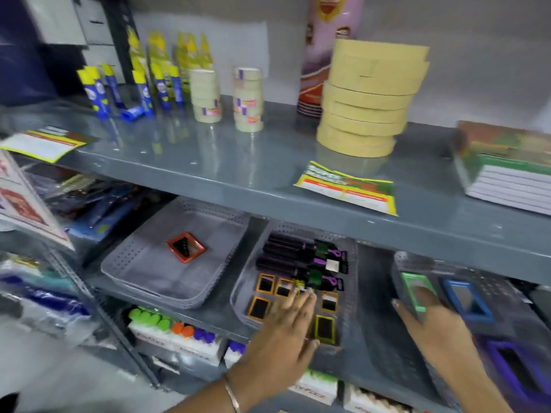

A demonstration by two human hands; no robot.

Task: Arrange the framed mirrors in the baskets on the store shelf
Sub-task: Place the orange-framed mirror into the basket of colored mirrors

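Observation:
On the lower shelf stand grey perforated baskets. The left basket holds one red-framed mirror. The middle basket holds several small orange- and yellow-framed mirrors and black hairbrushes. My left hand hovers flat over the middle basket's mirrors, fingers spread, holding nothing. My right hand grips a green-framed mirror at the left end of the right basket. A blue-framed mirror and a purple-framed mirror lie in that right basket.
The upper grey shelf carries glue sticks, tape roll stacks, price cards and notebooks. Packaged goods hang at left. Boxes with coloured caps sit on the shelf below.

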